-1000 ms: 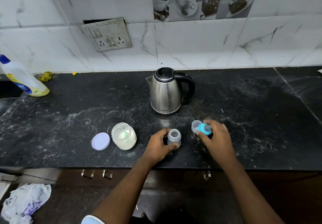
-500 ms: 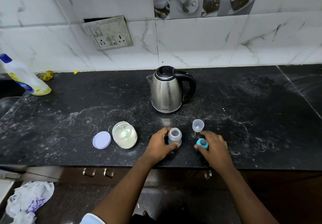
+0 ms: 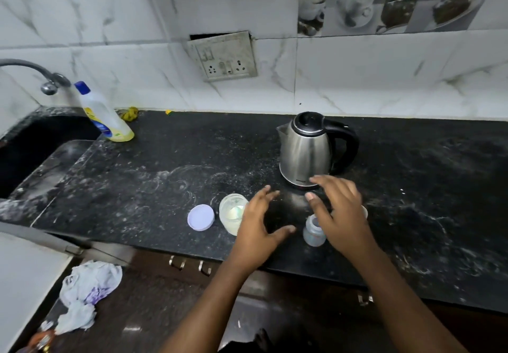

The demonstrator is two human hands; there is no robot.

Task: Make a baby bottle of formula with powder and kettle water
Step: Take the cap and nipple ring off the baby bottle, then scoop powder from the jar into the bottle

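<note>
Both grips are empty, left hand [image 3: 255,226] and right hand [image 3: 339,209] spread open over the small uncapped bottle [image 3: 313,233] near the worktop's [image 3: 165,165] front edge.

Both forearms reach in from six o'clock, the left hand [image 3: 257,225] spread open with fingers toward twelve and thumb toward three, the right hand [image 3: 339,209] likewise open, palm down, fingers splayed toward eleven.
</note>
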